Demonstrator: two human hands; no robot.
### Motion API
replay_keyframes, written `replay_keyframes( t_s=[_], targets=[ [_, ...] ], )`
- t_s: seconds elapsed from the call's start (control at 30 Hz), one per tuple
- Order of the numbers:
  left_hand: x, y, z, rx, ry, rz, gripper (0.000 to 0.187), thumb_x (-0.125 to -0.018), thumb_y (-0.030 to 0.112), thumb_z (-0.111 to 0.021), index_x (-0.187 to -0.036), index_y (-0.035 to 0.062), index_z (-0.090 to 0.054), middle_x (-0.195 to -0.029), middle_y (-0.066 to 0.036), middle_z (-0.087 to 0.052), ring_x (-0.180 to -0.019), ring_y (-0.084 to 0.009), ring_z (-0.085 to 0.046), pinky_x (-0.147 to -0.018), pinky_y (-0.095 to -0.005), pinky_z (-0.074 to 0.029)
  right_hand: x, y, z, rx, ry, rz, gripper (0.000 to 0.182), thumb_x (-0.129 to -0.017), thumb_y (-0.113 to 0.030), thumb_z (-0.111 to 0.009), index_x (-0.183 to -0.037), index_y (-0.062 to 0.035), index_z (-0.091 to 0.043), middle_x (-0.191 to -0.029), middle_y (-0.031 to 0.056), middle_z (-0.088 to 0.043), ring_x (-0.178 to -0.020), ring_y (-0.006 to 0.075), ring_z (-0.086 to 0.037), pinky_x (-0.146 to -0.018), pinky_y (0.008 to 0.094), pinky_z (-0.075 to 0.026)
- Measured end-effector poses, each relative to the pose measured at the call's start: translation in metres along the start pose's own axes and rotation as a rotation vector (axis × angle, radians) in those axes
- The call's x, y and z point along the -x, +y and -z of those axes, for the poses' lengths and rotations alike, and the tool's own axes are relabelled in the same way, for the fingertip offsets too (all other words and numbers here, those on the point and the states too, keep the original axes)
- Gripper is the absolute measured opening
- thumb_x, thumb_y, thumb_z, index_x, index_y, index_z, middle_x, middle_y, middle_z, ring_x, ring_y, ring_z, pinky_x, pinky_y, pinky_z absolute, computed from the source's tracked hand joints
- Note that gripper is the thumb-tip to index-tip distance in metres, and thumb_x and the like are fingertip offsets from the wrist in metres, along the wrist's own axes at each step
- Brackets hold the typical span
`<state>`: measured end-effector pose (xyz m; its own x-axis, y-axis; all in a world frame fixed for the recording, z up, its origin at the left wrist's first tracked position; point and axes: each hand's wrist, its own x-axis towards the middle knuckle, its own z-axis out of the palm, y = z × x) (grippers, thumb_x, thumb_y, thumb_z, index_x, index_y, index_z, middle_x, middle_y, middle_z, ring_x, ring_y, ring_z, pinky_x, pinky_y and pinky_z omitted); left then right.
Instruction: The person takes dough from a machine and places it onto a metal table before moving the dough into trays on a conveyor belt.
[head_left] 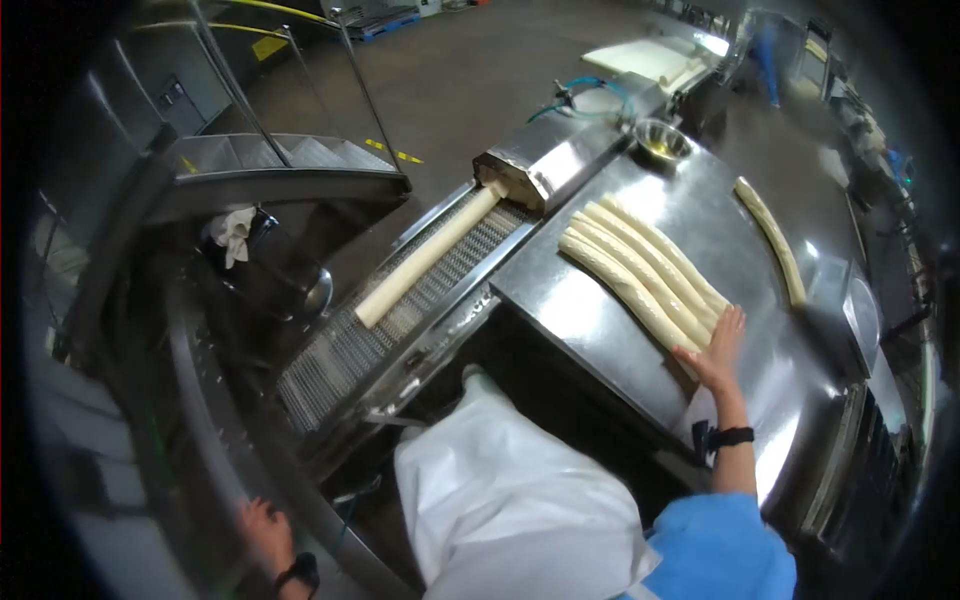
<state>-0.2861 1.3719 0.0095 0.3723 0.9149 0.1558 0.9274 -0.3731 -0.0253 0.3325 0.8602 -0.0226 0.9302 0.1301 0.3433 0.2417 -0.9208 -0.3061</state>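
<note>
1. The left hand is dark and blurred beside the conveyor; it cannot be told if its fingers grip anything.
2. The near ends of the dough ropes are hidden under the right hand.
3. The far end of the dough log on the conveyor goes out of sight under the machine housing.
4. The content of the bowl beyond the ropes is too small to tell.
</note>
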Motion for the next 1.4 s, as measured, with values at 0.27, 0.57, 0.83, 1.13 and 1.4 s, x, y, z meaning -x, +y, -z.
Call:
replay_keyframes(
  t_s=[0.27, 0.57, 0.83, 1.13, 1.4],
  targets=[
    [-0.063, 0.097, -0.025, 0.612, 0.059, 0.115, 0.040, -0.078, 0.014, -0.065, -0.117, 0.0047, -0.061, -0.132, -0.018, -0.050, -0.126, -0.0319, -0.044, -0.109, -0.0401, -0.030, -0.089, -0.053, 0.029, 0.137, -0.624, 0.133, 0.132, -0.041, -0.063, -0.083, -0.149, -0.0133, -0.025, -0.147, 0.0344, -0.020, -0.139, 0.0474, -0.018, -0.111, 0.0587, -0.014],
    [-0.168, 0.302, -0.034, 0.573, 0.042, -0.434, 0.044, -0.080, 0.019, -0.066, -0.118, -0.0005, -0.057, -0.124, -0.022, -0.055, -0.117, -0.0379, -0.051, -0.099, -0.0431, -0.041, -0.062, -0.050, 0.030, 0.096, -0.559, 0.227, 0.129, -0.042, -0.057, -0.084, -0.147, -0.0086, -0.025, -0.137, 0.0327, -0.035, -0.132, 0.0467, -0.029, -0.112, 0.0507, -0.018],
    [-0.171, 0.323, -0.046, 0.291, 0.128, -0.486, 0.049, -0.076, 0.031, -0.069, -0.114, 0.0016, -0.062, -0.101, -0.020, -0.063, -0.096, -0.0370, -0.059, -0.087, -0.0434, -0.047, -0.022, -0.060, 0.033, 0.113, -0.512, 0.227, 0.126, -0.048, -0.056, -0.082, -0.150, -0.0133, -0.021, -0.140, 0.0347, -0.028, -0.134, 0.0480, -0.023, -0.112, 0.0562, -0.011],
    [-0.121, 0.268, -0.020, 0.637, -0.116, -0.380, 0.041, -0.071, 0.026, -0.077, -0.107, 0.0103, -0.064, -0.103, -0.015, -0.063, -0.100, -0.0330, -0.060, -0.086, -0.0431, -0.047, -0.037, -0.047, 0.024, 0.138, -0.456, 0.056, 0.111, -0.058, -0.061, -0.074, -0.150, -0.0262, -0.022, -0.149, 0.0310, -0.018, -0.140, 0.0432, -0.018, -0.114, 0.0556, -0.008],
    [-0.096, 0.220, -0.005, 0.379, -0.097, -0.211, 0.037, -0.073, 0.027, -0.075, -0.102, 0.0074, -0.064, -0.103, -0.017, -0.065, -0.100, -0.0356, -0.060, -0.085, -0.0450, -0.047, -0.011, -0.018, 0.022, 0.114, -0.357, 0.130, 0.105, -0.063, -0.056, -0.073, -0.149, -0.0165, -0.027, -0.151, 0.0298, -0.017, -0.140, 0.0446, -0.015, -0.113, 0.0555, -0.011]
  ],
)
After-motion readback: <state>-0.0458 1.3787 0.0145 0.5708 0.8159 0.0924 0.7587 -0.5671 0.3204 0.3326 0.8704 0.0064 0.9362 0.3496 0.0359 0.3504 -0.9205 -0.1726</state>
